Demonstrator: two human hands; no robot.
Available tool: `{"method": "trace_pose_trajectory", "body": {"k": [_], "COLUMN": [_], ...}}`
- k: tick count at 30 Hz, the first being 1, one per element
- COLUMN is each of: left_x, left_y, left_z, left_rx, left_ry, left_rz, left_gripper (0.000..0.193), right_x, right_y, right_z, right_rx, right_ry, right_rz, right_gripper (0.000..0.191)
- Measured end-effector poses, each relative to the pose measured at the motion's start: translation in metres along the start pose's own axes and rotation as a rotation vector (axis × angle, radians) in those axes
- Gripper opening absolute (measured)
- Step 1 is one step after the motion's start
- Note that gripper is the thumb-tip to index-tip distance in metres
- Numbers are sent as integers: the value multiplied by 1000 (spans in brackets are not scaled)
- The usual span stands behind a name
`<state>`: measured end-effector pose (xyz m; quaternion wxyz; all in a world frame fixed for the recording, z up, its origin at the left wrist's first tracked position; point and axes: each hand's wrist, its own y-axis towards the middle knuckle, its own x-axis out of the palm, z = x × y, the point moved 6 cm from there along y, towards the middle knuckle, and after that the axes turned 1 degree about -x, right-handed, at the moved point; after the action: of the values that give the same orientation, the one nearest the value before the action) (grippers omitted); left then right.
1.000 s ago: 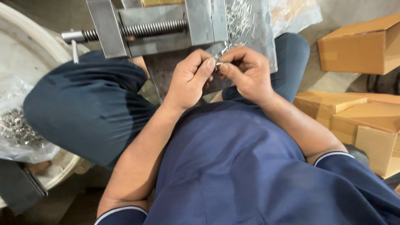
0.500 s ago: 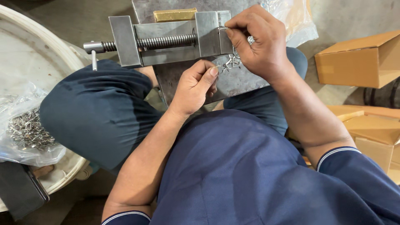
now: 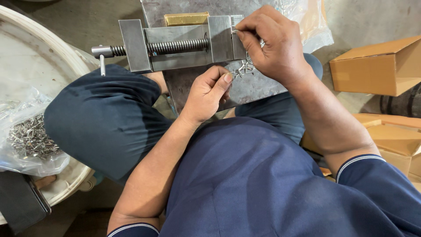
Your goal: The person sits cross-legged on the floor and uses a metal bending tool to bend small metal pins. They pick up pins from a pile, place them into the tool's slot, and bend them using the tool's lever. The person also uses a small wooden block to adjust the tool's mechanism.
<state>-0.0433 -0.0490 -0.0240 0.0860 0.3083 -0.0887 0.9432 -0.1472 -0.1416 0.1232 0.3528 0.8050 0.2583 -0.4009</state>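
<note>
Right hand: the right hand (image 3: 276, 44) sat at 1 o'clock in the head view, fingers pinched narrow at the jaw end of the vise (image 3: 184, 41). Whatever tiny piece they held was hidden behind the fingertips; I cannot tell what it was.
Left hand: the left hand (image 3: 206, 94) rested at 12 o'clock of the lap, fingers curled loosely, thumb tip touching the small metal parts (image 3: 243, 68).
Small metal parts: a little tangled heap of thin, shiny, pin-like pieces lay on the steel plate (image 3: 254, 87), just below the vise and between the 2 hands.
Handling: judged light, stiff and slick; they looked apt to snag on one another, so 1 piece would best be taken by its shank with thumb and forefinger tips.
Vise: a grey block with a threaded screw (image 3: 175, 46) running toward 9 o'clock; judged heavy and steady.
Brass block: a yellow bar (image 3: 186, 19) sat touching the vise at 12 o'clock.
Bag: a clear bag (image 3: 28, 140) of similar pieces lay at 8 o'clock in a white tub (image 3: 52, 48).
Boxes: cardboard boxes (image 3: 377, 66) stood at 3 o'clock.
</note>
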Motion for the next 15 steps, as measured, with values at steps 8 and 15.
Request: {"method": "trace_pose_trajectory", "body": {"k": [8, 15], "left_x": [1, 1], "left_y": [0, -3], "left_z": [3, 2], "left_rx": [3, -12], "left_ry": [26, -79], "left_rz": [-7, -22], "left_gripper": [22, 20], "right_x": [-6, 2], "right_y": [-5, -49], "right_z": [-3, -11], "right_rx": [41, 207], "right_ry": [-16, 293], "right_rz": [22, 50], "right_gripper": [15, 14]}}
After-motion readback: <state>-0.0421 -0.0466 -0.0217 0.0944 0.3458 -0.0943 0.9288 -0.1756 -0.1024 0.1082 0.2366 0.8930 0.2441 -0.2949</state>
